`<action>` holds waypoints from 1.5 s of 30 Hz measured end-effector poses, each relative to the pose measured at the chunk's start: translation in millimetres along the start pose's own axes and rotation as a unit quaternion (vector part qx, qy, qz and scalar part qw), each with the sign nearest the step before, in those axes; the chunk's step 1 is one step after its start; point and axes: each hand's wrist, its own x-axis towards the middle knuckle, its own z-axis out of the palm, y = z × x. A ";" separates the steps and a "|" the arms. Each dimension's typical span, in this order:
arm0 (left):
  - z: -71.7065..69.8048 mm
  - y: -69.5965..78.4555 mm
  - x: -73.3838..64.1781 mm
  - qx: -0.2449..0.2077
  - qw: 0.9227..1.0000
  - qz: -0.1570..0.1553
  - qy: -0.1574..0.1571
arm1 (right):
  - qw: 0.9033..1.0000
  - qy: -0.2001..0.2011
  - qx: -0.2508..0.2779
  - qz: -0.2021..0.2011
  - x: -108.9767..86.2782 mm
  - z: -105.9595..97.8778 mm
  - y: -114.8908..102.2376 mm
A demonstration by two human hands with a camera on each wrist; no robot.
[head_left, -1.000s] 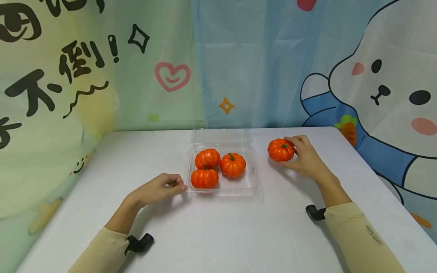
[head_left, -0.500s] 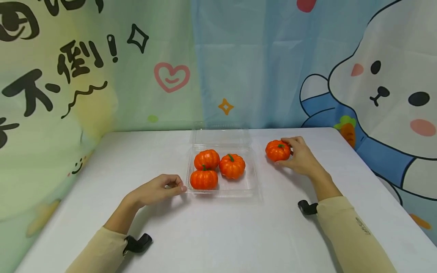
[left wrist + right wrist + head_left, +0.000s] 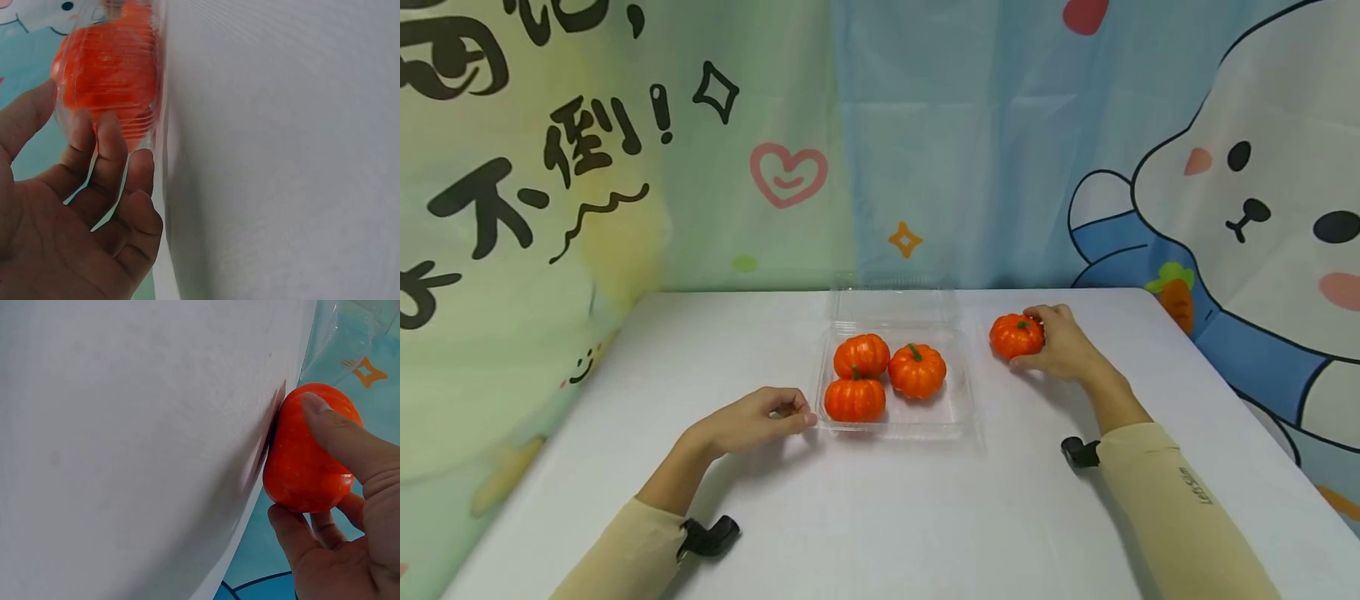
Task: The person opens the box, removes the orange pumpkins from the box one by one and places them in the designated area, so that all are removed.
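In the head view my right hand [image 3: 1056, 343] holds a small orange pumpkin [image 3: 1015, 335] to the right of the clear plastic box. The right wrist view shows the thumb on one side of this pumpkin [image 3: 306, 456] and the fingers curled at the other, low at the white tabletop. My left hand [image 3: 752, 421] grips the front left corner of the open clear box [image 3: 943, 429], thumb at its rim and fingers bent against its ribbed outer wall. Inside the box sit three like pumpkins, two stacked front to back on the left [image 3: 855, 401] and one [image 3: 917, 372] beside them.
The box's hinged lid [image 3: 891, 304] lies back toward the table's far edge. A white table [image 3: 895, 517] extends around everything, with a printed curtain [image 3: 917, 150] hanging right behind it. Black wrist cameras [image 3: 711, 537] stick out from both sleeves.
My right hand has brought the held pumpkin slightly left, nearer the box, and lower over the table. The left hand stays at the box corner. The head view has shifted a little.
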 end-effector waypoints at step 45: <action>-0.6 2.2 0.0 -0.019 0.999 0.004 -0.029 | 0.994 0.050 0.005 -0.094 -21.1 -4.5 -40.6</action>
